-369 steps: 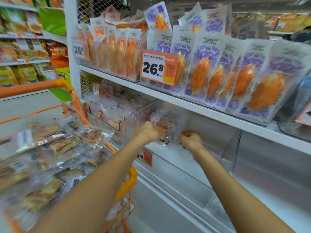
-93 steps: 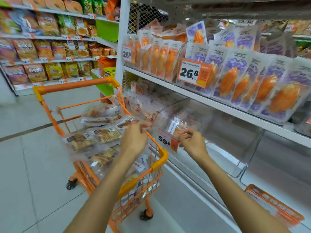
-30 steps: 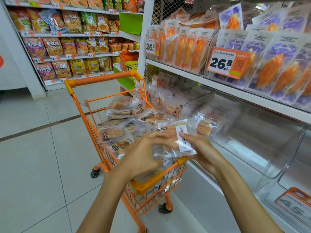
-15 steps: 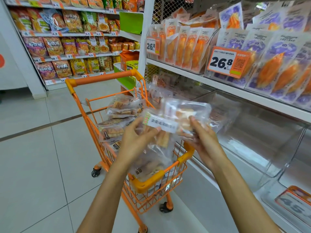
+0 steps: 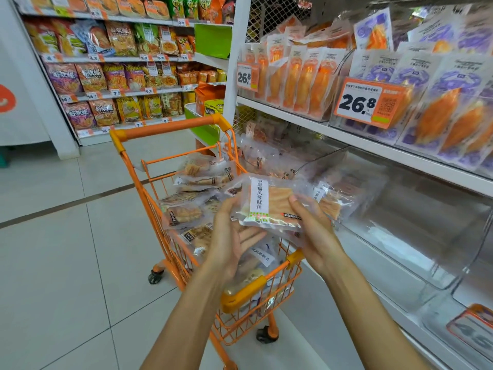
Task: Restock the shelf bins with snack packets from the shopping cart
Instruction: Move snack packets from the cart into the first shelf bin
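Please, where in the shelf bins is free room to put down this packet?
The clear bin under the 26,8 price tag is mostly bare right of its few packets. The bin at its left and the cart are crowded.

Place: a shop, the snack aisle of a supermarket.
Shelving: white tiered shelves (image 5: 346, 134) packed with rows of packaged snacks.
Price tags: orange tags (image 5: 369, 102) reading 26.8 clipped to the shelf fronts.
Cart: an orange wire shopping cart (image 5: 170, 132) loaded with clear snack packets (image 5: 186, 214).
Floor: pale tiles (image 5: 66, 249).
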`<state>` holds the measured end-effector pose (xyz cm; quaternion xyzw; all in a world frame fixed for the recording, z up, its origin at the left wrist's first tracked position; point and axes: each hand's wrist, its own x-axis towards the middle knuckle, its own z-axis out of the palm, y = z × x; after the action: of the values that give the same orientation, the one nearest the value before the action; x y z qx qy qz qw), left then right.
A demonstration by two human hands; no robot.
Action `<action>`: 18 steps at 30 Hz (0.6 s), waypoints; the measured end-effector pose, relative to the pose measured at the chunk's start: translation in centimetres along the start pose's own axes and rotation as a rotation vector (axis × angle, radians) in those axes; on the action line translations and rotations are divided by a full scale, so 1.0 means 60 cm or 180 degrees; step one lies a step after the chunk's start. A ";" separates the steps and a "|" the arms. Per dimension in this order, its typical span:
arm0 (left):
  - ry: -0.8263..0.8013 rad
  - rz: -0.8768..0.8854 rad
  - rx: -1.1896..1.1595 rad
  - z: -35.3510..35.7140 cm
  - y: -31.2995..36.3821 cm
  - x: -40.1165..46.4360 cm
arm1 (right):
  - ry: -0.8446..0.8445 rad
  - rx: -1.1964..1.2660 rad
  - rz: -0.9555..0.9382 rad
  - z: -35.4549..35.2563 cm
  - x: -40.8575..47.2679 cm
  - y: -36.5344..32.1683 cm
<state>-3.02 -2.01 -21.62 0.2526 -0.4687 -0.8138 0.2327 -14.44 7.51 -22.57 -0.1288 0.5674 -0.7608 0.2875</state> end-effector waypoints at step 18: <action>0.0853 0.0637 0.0938 -0.103 0.071 0.011 | -0.0454 -0.2095 -0.0689 0.059 0.031 0.005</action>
<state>0.93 -8.31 -20.68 0.3420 -0.5702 -0.6686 0.3331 -13.98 3.59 -21.95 -0.3267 0.7437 -0.5524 0.1872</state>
